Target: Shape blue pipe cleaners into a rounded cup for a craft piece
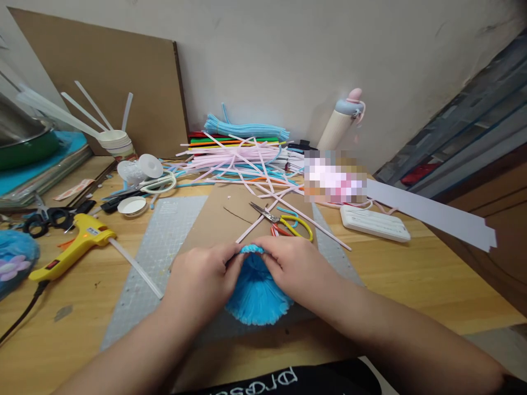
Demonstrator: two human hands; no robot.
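Observation:
Between my hands is a bright blue gathered piece (pixel 260 299), pleated and flaring toward me, with a bunched rim at its top. My left hand (pixel 206 274) pinches that rim from the left, thumb and fingers pressed together. From the other side my right hand (pixel 298 269) grips the same rim in a pinch. Whether the piece is paper or thin cloth I cannot tell. Just beyond my hands lie yellow-handled scissors (pixel 288 220), blades spread, on a brown cardboard sheet (pixel 214 219). Part of the rim is hidden under my fingers.
A grey cutting mat (pixel 135 291) lies under the cardboard. To the left is a yellow glue gun (pixel 78 244) with a cord, near black scissors (pixel 49 216). Pipe cleaners (pixel 234 156) pile along the wall. At right are a white box (pixel 374 223) and a bottle (pixel 340 123).

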